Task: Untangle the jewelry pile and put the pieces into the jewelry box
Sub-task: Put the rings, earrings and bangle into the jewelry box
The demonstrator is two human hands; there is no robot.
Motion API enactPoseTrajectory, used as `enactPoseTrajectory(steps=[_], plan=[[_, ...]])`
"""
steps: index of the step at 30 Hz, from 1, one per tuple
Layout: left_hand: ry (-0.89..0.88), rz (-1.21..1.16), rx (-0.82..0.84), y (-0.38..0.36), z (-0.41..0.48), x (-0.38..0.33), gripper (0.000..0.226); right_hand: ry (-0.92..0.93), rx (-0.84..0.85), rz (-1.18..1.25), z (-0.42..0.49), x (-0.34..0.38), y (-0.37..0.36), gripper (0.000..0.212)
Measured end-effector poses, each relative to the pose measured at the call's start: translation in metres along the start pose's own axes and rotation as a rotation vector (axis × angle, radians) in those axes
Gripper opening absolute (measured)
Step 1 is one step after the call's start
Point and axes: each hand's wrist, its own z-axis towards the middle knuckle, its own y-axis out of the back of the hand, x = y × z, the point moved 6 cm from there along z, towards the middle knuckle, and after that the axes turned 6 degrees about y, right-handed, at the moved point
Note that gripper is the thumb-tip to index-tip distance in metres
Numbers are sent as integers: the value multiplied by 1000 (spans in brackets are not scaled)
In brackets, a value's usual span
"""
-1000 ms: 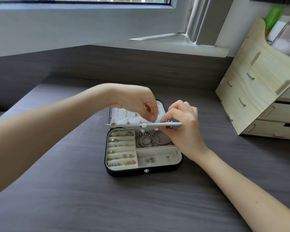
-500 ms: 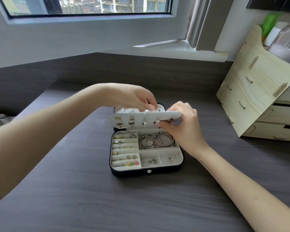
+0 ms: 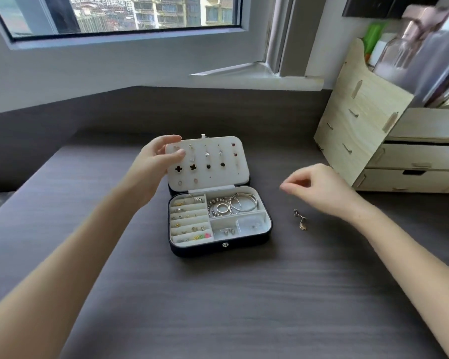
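We count one jewelry box (image 3: 219,246), two black clover studs (image 3: 178,168), one loose jewelry piece (image 3: 301,222), and one wooden organizer (image 3: 360,125).

open desk (image 3: 218,307) in front of jewelry box (image 3: 218,249), wooden organizer (image 3: 360,120) blocking right
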Motion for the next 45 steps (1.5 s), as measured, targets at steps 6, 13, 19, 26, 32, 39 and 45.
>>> enactPoseTrajectory(steps=[6, 13, 19, 26, 32, 39, 45], plan=[[-21, -3, -88, -5, 4, 2, 32, 2, 212, -151, -44, -12, -1, 11], [-31, -43, -144, -5, -2, 3, 30, 39, 207, -231, -48, -9, -8, 9], [-57, -96, -151, 5, -10, 12, 33, 148, 38, 200, -35, 61, -10, 9], [-177, -217, -123, 13, -23, 19, 39, 297, 10, 236, -12, 125, -58, 17], [-242, -223, -153, 13, -20, 26, 45, 358, -49, 104, -4, 138, -82, 9], [-243, -235, -144, 12, -13, 33, 49, 533, -189, 20, -6, 144, -92, 20], [-247, -242, -131, 10, -12, 33, 49, 559, -226, -75, -13, 149, -97, 46]])
